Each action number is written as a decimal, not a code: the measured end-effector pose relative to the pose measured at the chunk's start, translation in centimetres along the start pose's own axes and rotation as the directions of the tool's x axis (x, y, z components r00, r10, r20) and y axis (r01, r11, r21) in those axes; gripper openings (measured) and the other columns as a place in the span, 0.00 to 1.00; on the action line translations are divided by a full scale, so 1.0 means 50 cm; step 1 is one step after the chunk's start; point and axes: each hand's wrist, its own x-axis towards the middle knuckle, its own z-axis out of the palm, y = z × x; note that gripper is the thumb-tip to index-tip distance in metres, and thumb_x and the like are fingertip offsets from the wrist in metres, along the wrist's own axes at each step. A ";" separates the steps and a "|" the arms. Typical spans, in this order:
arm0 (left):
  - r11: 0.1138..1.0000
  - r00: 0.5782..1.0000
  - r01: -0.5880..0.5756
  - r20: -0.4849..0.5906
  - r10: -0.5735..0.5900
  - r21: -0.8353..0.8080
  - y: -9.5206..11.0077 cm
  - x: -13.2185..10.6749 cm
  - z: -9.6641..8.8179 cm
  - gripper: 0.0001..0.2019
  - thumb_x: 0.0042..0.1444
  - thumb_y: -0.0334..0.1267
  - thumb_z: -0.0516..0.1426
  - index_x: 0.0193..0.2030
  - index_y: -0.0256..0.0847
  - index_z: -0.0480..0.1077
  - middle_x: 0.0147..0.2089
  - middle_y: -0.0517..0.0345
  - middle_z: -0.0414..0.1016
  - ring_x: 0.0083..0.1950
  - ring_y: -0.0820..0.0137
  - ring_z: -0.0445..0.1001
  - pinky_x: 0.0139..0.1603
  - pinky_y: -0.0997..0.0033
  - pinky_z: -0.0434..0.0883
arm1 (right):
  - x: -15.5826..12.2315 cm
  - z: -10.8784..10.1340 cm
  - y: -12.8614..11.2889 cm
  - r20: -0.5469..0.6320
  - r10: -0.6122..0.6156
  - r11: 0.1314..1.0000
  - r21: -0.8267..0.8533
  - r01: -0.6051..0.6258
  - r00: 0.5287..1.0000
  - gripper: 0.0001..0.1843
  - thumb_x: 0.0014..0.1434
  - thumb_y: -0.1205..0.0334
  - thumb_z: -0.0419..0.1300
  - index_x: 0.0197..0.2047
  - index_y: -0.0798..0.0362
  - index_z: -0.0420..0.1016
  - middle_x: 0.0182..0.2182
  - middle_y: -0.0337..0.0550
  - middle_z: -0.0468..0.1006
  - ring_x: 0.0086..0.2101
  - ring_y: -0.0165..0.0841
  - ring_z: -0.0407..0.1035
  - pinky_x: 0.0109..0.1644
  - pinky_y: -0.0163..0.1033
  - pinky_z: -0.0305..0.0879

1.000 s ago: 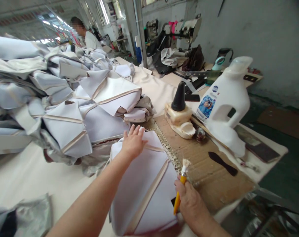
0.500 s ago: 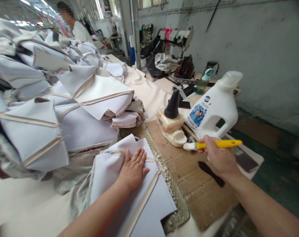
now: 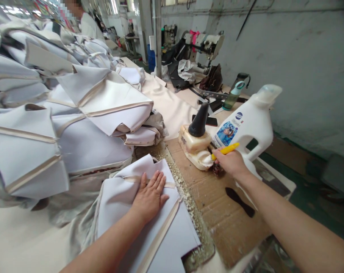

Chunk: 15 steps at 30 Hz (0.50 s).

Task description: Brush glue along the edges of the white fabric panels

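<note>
The right hand (image 3: 230,162) is closed around a yellow brush (image 3: 225,150), its bristle end dipped into the glue pot (image 3: 196,149) just left of the fingers. The left hand (image 3: 149,197) lies open and flat, fingers spread, pressing a white fabric panel (image 3: 163,235) beneath them. Glue could drip from the brush onto the cardboard (image 3: 231,223) between pot and panel, or the panel could shift if the palm lifts. A white jug (image 3: 251,121) stands just beyond the right hand.
</note>
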 end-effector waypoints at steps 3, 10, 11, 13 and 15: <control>1.000 1.000 0.007 0.004 -0.007 -0.007 0.001 0.000 0.002 0.28 0.62 0.53 0.42 0.66 0.44 0.52 0.68 0.57 0.48 0.70 0.65 0.43 0.66 0.47 0.26 | -0.008 -0.022 0.005 0.018 0.078 0.997 0.023 -0.078 0.997 0.12 0.50 0.55 0.55 0.26 0.55 0.73 0.16 0.39 0.72 0.20 0.33 0.67 0.26 0.35 0.61; 0.999 0.999 0.038 0.009 -0.038 0.000 0.008 -0.003 0.018 0.28 0.63 0.51 0.42 0.66 0.43 0.52 0.69 0.56 0.46 0.70 0.65 0.41 0.67 0.49 0.29 | -0.042 -0.044 0.002 0.034 -0.092 0.996 0.026 0.091 0.995 0.13 0.52 0.53 0.55 0.30 0.53 0.74 0.22 0.40 0.76 0.27 0.34 0.70 0.34 0.37 0.65; 0.999 0.999 0.036 0.006 -0.036 0.000 0.008 -0.004 0.019 0.28 0.63 0.51 0.42 0.66 0.42 0.52 0.69 0.57 0.46 0.70 0.65 0.40 0.67 0.50 0.29 | -0.049 -0.044 0.009 0.085 -0.147 0.989 0.046 0.144 0.985 0.13 0.52 0.53 0.56 0.33 0.53 0.75 0.26 0.40 0.77 0.30 0.34 0.71 0.36 0.37 0.66; 0.999 0.999 0.037 0.006 -0.037 -0.001 0.009 -0.005 0.020 0.28 0.63 0.51 0.42 0.66 0.42 0.52 0.69 0.57 0.46 0.70 0.65 0.40 0.67 0.50 0.29 | -0.066 -0.045 0.031 0.212 -0.222 0.973 0.104 0.204 0.952 0.14 0.51 0.53 0.59 0.38 0.52 0.76 0.33 0.41 0.78 0.36 0.35 0.71 0.41 0.37 0.66; 0.999 0.999 0.044 0.016 -0.044 -0.002 0.010 -0.006 0.018 0.27 0.63 0.51 0.42 0.66 0.42 0.52 0.69 0.57 0.45 0.70 0.66 0.40 0.67 0.51 0.29 | -0.083 -0.049 0.056 0.310 -0.225 0.971 0.152 0.185 0.924 0.15 0.50 0.53 0.60 0.39 0.53 0.76 0.36 0.43 0.78 0.38 0.36 0.71 0.44 0.38 0.65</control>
